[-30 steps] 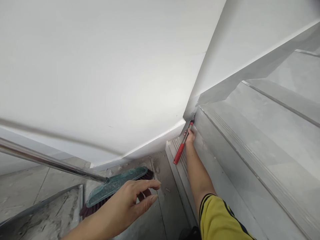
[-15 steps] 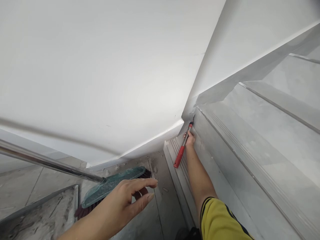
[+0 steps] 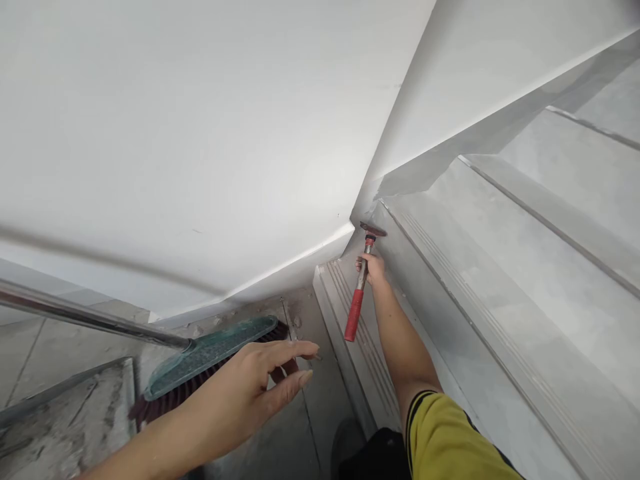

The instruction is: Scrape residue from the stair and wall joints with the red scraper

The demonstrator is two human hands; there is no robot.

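1. A hammer [image 3: 361, 280] is being held by the right hand [image 3: 371, 269], far off in the corner where the white wall [image 3: 200, 133] meets the grey stairs [image 3: 500, 280].
2. The fingers are being kept tight around the shaft, high up and close to the head (a short hold like this probably gives small, careful taps in a tight spot).
3. The red handle is being left free below the hand, hanging down toward the lowest step [image 3: 350, 333].
4. The hammer head is being held right at the corner, at the far left end of the next step's edge; it cannot be told if it is touching the stone.
5. The left hand [image 3: 260, 387] is being held out over the floor, fingers spread apart and holding nothing (likely for balance during the long reach).
6. A green broom [image 3: 210, 353] is being left lying on the dusty floor [image 3: 320, 427] just past that hand, its metal pole [image 3: 90, 317] stretching away to the left.
7. A yellow sleeve [image 3: 450, 440] with dark stripes is being worn on the right arm.
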